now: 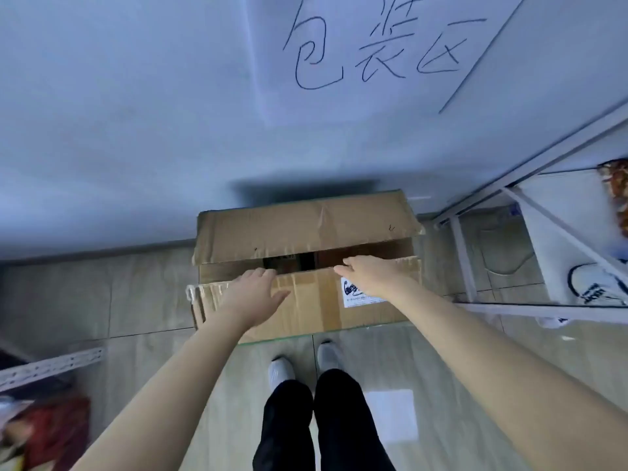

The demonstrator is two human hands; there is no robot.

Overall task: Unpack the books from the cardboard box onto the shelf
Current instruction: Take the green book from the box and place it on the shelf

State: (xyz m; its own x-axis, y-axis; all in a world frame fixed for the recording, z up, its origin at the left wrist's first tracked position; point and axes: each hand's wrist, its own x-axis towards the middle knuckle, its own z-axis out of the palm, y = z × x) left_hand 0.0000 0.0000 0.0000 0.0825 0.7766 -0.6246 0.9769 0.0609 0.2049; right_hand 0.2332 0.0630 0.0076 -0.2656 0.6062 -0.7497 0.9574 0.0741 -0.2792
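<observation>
Tiled floor (146, 297) by a pale wall, with the cardboard box (307, 266) sitting against it and a white metal shelf (530, 212) just off to the right. Both hands are flat on the near flap (316, 300), left hand (253, 294) and right hand (368, 273) with fingers spread, gripping nothing. Flaps are only cracked, so the books are hidden.

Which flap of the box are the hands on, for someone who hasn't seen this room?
Start at the wall sign with handwritten characters; below it on the floor sits the cardboard box. Both the left hand and right hand rest at the edge of its near flap. Only that flap carries a white printed label; the far flap is plain.
</observation>
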